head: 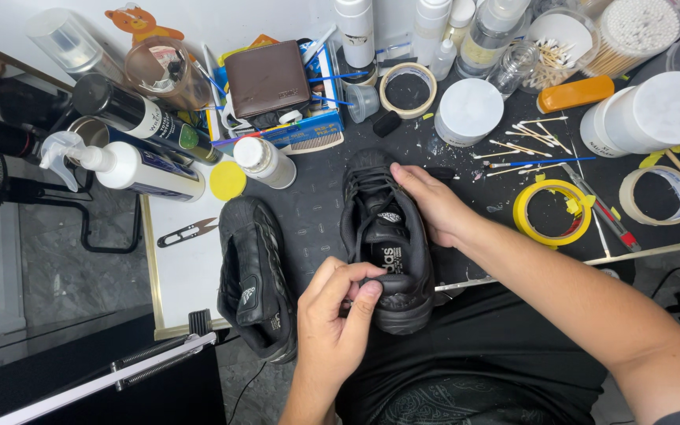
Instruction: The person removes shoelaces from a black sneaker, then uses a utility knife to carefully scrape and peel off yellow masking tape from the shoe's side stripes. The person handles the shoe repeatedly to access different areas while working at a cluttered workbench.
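The black shoe (387,236) overhangs the desk's (316,212) near edge, left hand (336,315) pinching its heel, right hand (434,206) gripping its side; second shoe (255,275) lies just beside.

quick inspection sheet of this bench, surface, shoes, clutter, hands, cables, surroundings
surface: dark cutting mat on a white table, crowded along the far edge
job's things: black shoe upright on the mat; second black shoe lying beside it at the near edge
clutter: yellow tape roll, brown wallet, spray bottle, cotton swabs, white jars, thread snips
grippers: left hand pinches the shoe's heel; right hand grips its side near the laces
cables: thin dark cable hanging below the table
surroundings: grey tiled floor, fan at left
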